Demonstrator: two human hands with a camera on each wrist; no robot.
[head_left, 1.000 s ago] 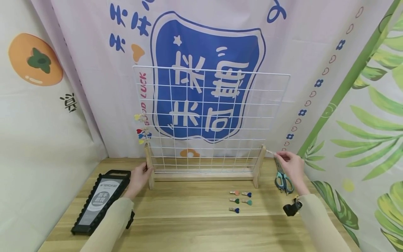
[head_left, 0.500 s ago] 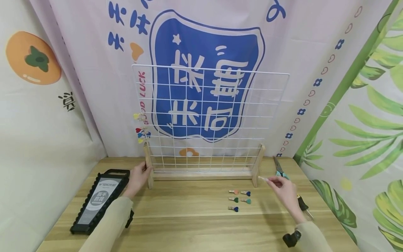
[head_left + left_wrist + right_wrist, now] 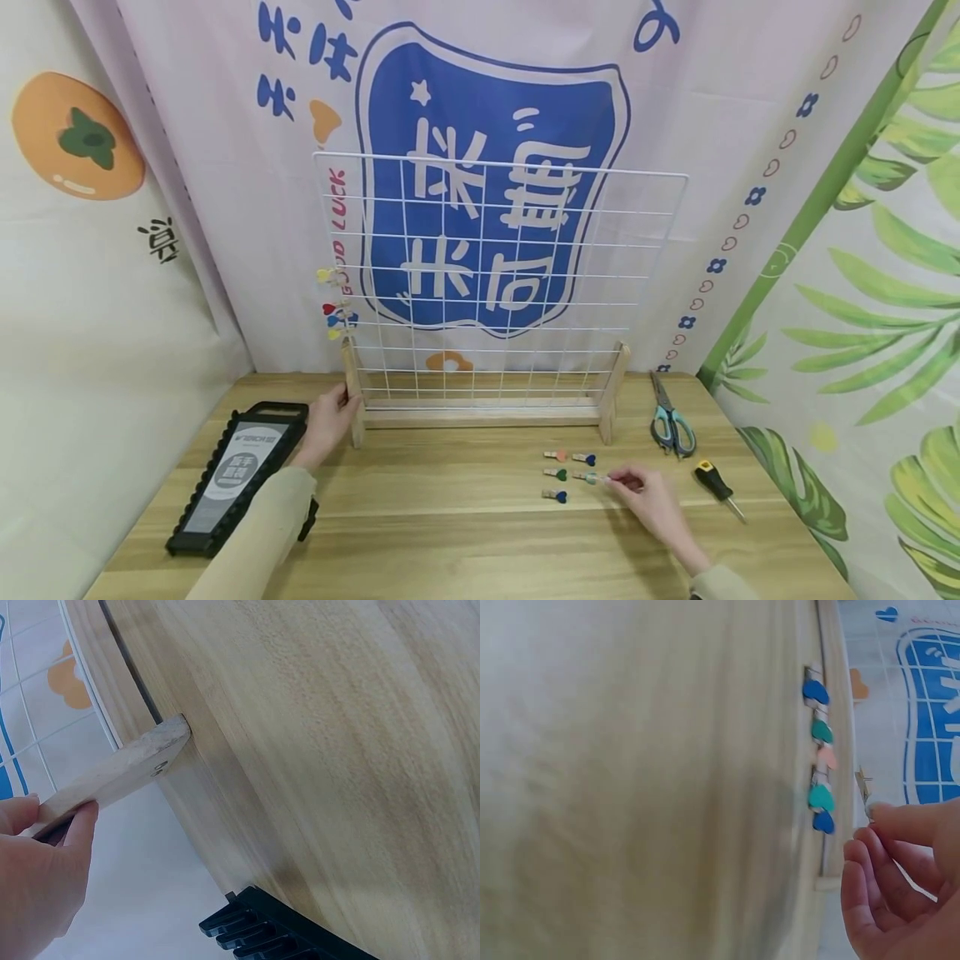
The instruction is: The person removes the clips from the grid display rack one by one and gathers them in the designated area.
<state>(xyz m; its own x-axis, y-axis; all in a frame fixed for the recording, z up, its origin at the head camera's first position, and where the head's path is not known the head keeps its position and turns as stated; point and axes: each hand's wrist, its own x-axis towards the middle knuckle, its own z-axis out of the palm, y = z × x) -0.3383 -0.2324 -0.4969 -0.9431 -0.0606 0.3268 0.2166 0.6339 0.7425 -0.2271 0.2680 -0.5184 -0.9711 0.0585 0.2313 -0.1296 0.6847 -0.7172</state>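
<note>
A white wire grid (image 3: 495, 275) stands upright in a wooden base (image 3: 480, 419) with a leg at each end. My left hand (image 3: 327, 421) grips the left wooden leg (image 3: 112, 769), thumb on one side and fingers on the other. Between thumb and forefinger, my right hand (image 3: 648, 500) pinches a small clothespin (image 3: 865, 787) with a pale end. Its tip overlaps a teal heart clothespin (image 3: 590, 478) in the head view. Around that lie several more heart clothespins (image 3: 556, 497) in blue, green and orange. Several others (image 3: 337, 310) are clipped along the grid's left edge.
A black wrench rack (image 3: 232, 475) with a grey label lies at the table's left. Scissors (image 3: 672, 429) with teal handles and a black-and-yellow screwdriver (image 3: 716, 481) lie on the right. Behind the grid hangs a printed curtain (image 3: 480, 100).
My right hand has come down and left from beside the grid's right leg to the loose clothespins, carrying the pale clothespin. My left hand stays on the left leg.
</note>
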